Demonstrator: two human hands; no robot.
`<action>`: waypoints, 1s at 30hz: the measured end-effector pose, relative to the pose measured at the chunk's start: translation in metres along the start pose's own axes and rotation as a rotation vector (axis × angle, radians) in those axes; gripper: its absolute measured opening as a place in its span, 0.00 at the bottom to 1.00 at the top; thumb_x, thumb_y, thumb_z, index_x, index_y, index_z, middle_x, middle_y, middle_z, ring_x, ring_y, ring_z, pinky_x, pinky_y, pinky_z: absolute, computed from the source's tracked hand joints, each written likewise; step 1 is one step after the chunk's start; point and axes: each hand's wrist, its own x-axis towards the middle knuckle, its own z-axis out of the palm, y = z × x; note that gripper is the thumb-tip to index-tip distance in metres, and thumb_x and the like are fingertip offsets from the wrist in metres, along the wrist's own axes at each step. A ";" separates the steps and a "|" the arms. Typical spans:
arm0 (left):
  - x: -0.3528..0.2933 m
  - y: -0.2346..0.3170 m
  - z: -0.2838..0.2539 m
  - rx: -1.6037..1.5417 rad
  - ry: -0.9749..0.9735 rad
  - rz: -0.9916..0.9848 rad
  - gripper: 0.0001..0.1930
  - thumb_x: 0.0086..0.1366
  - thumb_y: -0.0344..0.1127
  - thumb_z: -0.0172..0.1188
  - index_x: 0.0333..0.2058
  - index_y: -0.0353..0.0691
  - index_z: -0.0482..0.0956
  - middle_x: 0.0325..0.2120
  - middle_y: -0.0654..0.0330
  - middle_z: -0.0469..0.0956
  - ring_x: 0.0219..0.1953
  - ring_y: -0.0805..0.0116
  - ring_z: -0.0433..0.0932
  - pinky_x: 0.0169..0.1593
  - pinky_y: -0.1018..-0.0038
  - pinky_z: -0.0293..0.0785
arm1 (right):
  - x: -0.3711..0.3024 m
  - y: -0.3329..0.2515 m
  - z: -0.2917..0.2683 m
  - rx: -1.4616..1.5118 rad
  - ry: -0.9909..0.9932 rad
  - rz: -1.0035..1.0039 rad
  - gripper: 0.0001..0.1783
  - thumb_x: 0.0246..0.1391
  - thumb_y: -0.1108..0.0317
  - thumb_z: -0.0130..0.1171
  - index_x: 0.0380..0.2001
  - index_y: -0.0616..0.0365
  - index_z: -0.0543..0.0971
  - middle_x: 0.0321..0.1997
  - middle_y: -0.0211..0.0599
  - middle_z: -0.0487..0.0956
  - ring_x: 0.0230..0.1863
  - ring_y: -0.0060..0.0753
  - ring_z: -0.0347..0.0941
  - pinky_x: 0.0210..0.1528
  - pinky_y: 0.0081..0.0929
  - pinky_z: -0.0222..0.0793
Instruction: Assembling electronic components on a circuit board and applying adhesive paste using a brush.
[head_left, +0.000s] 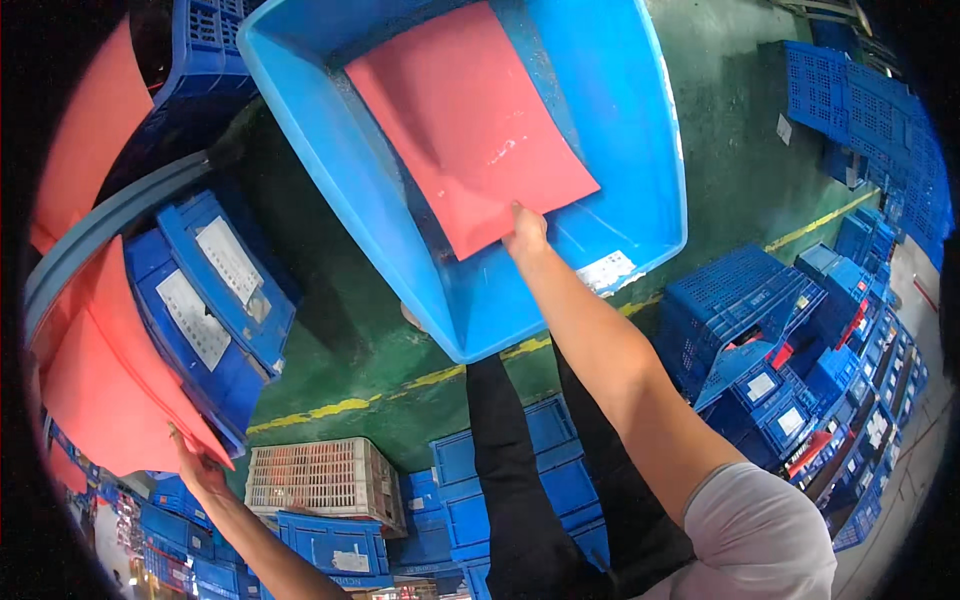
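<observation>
A flat pink sheet [480, 120] lies in the large light-blue tub [625, 110], with one corner near the tub's close end. My right hand [525, 232] pinches the sheet's near edge, thumb on top and the other fingers hidden beneath. Off to the left, a second pink sheet [120, 370] hangs bent beside stacked blue crates. Its lower edge is gripped by my left hand [198, 468], thumb on one side and the fingers curled at the other. The material of both sheets cannot be told.
Blue lidded crates [205, 300] with white labels stand at the left, near another pink sheet [95, 130]. A white slatted crate [310, 478] sits behind my left forearm. Several blue crates [735, 300] fill the right side. A yellow line crosses the green floor [330, 350].
</observation>
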 end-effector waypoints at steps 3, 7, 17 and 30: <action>0.011 0.000 -0.013 0.027 -0.001 0.005 0.27 0.60 0.54 0.64 0.52 0.43 0.74 0.31 0.65 0.80 0.25 0.77 0.76 0.26 0.79 0.73 | 0.001 0.003 0.003 0.010 0.017 -0.013 0.21 0.62 0.75 0.48 0.58 0.59 0.67 0.57 0.44 0.72 0.54 0.46 0.72 0.55 0.49 0.72; 0.014 0.001 -0.017 -0.014 0.014 -0.019 0.26 0.61 0.54 0.64 0.51 0.44 0.74 0.33 0.64 0.80 0.31 0.73 0.79 0.32 0.76 0.78 | 0.000 0.004 0.003 -0.001 0.039 -0.023 0.20 0.62 0.76 0.49 0.57 0.59 0.67 0.56 0.43 0.72 0.54 0.47 0.73 0.54 0.50 0.72; 0.004 0.002 -0.012 0.059 0.162 0.049 0.20 0.60 0.55 0.64 0.40 0.45 0.79 0.21 0.71 0.75 0.16 0.82 0.66 0.18 0.82 0.58 | -0.011 0.007 0.010 -0.019 0.093 0.041 0.19 0.64 0.73 0.48 0.58 0.60 0.66 0.59 0.45 0.71 0.58 0.47 0.70 0.58 0.51 0.70; -0.001 -0.018 0.024 -0.094 0.136 0.015 0.20 0.60 0.54 0.65 0.40 0.46 0.79 0.22 0.71 0.75 0.17 0.81 0.67 0.19 0.81 0.61 | 0.033 -0.011 -0.024 0.037 -0.041 -0.038 0.22 0.57 0.72 0.59 0.55 0.57 0.70 0.51 0.40 0.76 0.50 0.42 0.75 0.48 0.46 0.74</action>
